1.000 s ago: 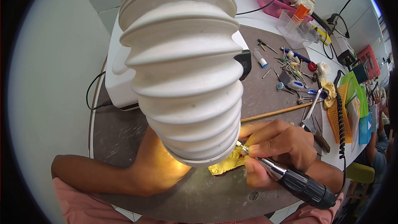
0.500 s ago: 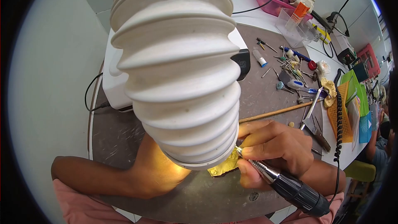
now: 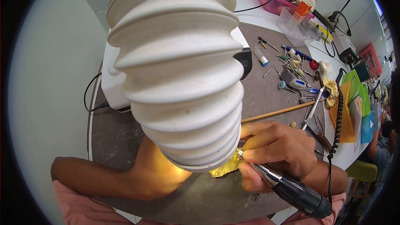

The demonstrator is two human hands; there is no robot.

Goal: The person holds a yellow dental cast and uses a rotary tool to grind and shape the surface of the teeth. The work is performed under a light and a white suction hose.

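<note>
My right hand (image 3: 279,150) is closed around a black and silver rotary handpiece (image 3: 298,191), its metal tip pointing up and left. Just left of the tip, a yellow piece (image 3: 226,168) shows partly under the rim of a white ribbed hose (image 3: 183,87). The hose fills the middle of the view and hides much of what lies beneath it. Of my left hand (image 3: 160,175), only the back and wrist show, brightly lit at the hose's lower left edge; its fingers are hidden behind the hose.
A wooden stick (image 3: 283,111) lies behind my right hand. Small burs and tools (image 3: 298,68) are scattered farther back. A pink basin (image 3: 273,0), a clear box (image 3: 296,27) and an orange basket (image 3: 341,110) stand beyond. A person's arm (image 3: 382,135) shows at far right.
The handpiece's coiled cord has swung a little to the left near its lower end. The hose looks slightly shifted in view. Both hands stay nearly in place.
</note>
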